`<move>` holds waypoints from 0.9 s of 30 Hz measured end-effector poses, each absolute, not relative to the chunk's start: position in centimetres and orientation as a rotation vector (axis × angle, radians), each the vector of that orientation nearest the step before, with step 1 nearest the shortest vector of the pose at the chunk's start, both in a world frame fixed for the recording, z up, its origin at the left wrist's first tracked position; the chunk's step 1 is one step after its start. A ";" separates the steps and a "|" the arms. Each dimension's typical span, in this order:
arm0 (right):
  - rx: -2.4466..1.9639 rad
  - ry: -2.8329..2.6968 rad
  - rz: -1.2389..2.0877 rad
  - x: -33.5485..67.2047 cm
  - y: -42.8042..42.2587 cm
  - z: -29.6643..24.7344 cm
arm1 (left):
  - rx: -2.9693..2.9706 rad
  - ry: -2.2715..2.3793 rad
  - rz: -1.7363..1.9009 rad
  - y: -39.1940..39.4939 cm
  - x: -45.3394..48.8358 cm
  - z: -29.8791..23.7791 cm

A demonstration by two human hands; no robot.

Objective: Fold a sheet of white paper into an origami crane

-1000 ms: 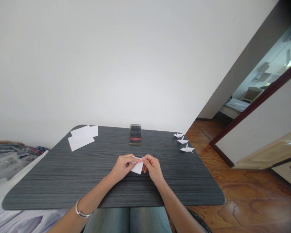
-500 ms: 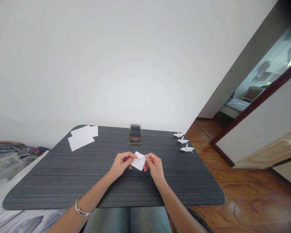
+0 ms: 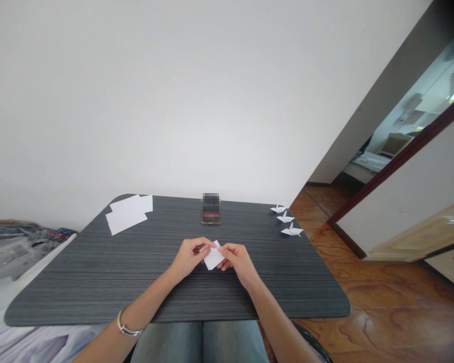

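Between my two hands is a small folded piece of white paper [image 3: 214, 258], held just above the dark table near its middle. My left hand [image 3: 191, 256] pinches its left side, thumb on top and fingers curled behind. On the other side, my right hand [image 3: 237, 261] grips the right edge, its thumb and forefinger near the upper corner. The fingertips beneath the paper are partly hidden. A silver bangle [image 3: 127, 325] circles my left wrist.
The dark wood-grain table [image 3: 98, 282] meets a white wall at the back. White sheets of paper [image 3: 126, 220] overlap at the far left. A phone [image 3: 211, 209] stands upright at the back middle. Three folded paper cranes [image 3: 285, 218] line the right edge.
My right hand has moved slightly left, closer to my left hand. The folded paper has turned and shifted a little left and down. My left hand has barely moved.
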State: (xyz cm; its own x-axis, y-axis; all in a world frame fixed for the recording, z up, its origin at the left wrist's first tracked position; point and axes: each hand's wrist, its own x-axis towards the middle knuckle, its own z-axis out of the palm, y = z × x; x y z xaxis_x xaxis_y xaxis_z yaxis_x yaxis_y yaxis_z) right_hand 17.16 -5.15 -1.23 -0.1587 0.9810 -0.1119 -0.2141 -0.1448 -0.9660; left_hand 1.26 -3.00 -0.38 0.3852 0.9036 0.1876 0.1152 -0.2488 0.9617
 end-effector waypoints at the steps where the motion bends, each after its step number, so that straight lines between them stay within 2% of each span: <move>1: -1.059 -1.074 1.519 17.2 -5.2 -1.2 | 1.666 0.924 0.986 -3.0 1.2 -0.4; 8: -1.076 -1.050 1.542 17.2 -5.1 -1.4 | 1.840 0.956 0.991 -2.7 1.1 -0.5; 14: -1.070 -1.053 1.510 17.2 -5.0 -1.5 | 1.664 0.865 1.067 -3.1 1.4 -0.1; 27: -1.140 -1.261 1.157 16.6 -5.2 -1.8 | 1.755 1.142 1.086 -2.5 1.5 -1.0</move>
